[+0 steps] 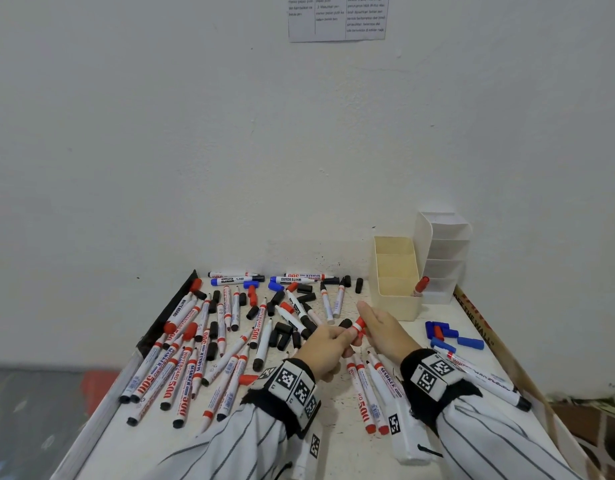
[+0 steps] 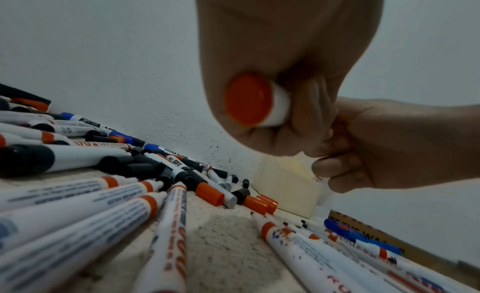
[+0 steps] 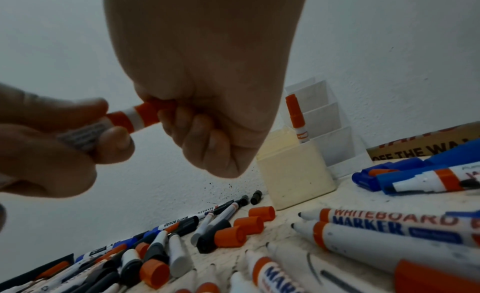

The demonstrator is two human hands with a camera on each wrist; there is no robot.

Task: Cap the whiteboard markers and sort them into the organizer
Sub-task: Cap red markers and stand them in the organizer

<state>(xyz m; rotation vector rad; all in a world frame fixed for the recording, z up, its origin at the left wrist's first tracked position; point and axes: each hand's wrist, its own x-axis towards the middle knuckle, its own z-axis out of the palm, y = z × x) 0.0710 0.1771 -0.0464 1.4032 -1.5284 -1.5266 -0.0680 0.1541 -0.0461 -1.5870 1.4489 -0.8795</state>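
Early on: one red marker (image 1: 421,287) in organizer (image 1: 395,292), left hand (image 1: 322,344) grips marker (image 3: 122,121), right hand (image 1: 385,329) pinches its cap (image 3: 153,112), dozens w/o caps left.

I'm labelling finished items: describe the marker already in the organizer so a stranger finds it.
Look at the table's far right corner, where a cream plastic organizer stands against the wall. A capped red whiteboard marker leans upright in its near right corner, the only marker standing; the others lie flat.

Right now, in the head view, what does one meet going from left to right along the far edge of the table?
Capped red marker → blue marker → loose black cap → cream organizer → capped red marker standing inside it → white tiered organizer.
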